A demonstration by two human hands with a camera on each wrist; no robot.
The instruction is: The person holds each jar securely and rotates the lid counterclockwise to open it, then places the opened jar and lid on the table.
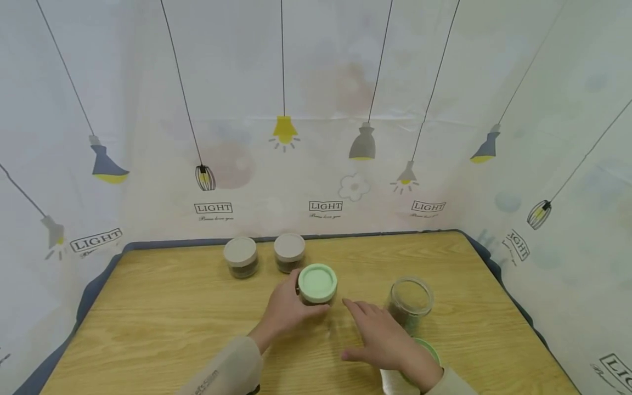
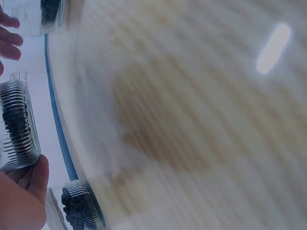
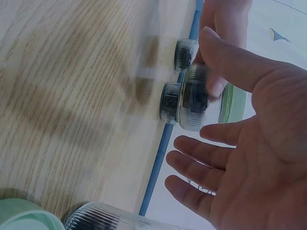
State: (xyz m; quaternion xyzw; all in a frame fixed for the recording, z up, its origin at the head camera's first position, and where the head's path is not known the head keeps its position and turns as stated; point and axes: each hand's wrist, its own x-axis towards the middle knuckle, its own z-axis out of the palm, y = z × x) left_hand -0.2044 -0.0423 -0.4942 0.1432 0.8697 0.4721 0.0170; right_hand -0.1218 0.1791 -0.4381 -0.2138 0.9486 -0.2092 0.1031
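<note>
The left grip [image 1: 285,308] holds the green-topped jar [image 1: 317,283] by its ridged sides, likely the best spot, above the middle of the tabletop [image 1: 173,312]; the jar seems hard, slippery and breakable, and the right grip [image 1: 382,337] is wide.

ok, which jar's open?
The rightmost jar, by the right hand: lidless. The green-lidded jar in the left hand and two pale-lidded rear jars are capped.
</note>
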